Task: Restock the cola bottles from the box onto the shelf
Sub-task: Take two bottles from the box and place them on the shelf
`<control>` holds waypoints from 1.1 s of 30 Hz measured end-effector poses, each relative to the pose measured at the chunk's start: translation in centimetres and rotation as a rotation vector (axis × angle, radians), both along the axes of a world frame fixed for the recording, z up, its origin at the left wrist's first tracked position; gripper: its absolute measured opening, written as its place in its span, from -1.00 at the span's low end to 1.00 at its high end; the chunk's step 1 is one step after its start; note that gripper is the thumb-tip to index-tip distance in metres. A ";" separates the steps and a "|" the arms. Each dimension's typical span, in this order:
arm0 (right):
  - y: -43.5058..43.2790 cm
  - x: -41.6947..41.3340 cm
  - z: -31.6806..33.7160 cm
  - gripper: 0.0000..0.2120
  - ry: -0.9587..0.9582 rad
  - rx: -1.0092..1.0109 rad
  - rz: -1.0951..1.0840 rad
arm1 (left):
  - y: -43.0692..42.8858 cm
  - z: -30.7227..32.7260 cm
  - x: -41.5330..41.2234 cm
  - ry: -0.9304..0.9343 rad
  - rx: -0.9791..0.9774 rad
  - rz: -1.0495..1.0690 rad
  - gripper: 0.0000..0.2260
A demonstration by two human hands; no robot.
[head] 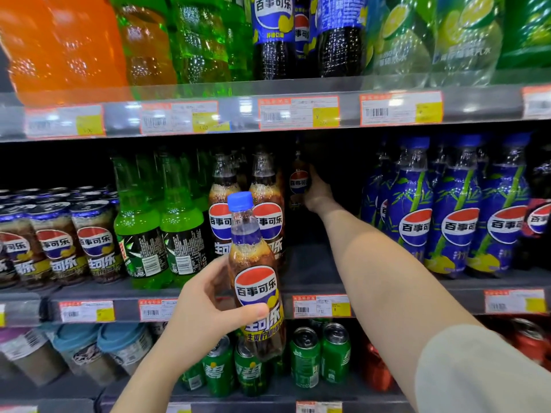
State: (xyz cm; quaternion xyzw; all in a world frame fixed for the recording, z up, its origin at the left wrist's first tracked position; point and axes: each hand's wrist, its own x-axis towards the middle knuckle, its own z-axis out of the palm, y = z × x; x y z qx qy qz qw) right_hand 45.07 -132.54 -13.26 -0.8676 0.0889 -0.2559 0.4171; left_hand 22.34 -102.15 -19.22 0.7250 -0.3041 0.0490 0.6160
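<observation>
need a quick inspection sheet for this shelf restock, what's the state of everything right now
surface: middle shelf, with a bare gap in the cola row
job's things: held cola bottle with a blue cap; rear cola bottle deep in the gap; front cola bottles standing upright; box not in view
clutter: nothing seen
grips: left hand holds the held cola bottle in front of the shelf; right hand reaches into the gap and holds the rear cola bottle
cables: nothing seen
surroundings: green bottles and cola cans to the left; blue-labelled bottles to the right; green cans below; price tags on the shelf edges
</observation>
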 end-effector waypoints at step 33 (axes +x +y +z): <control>-0.3 1.3 -2.5 -0.28 -0.167 0.253 0.048 | -0.3 -1.5 0.9 0.044 -0.108 0.000 -0.35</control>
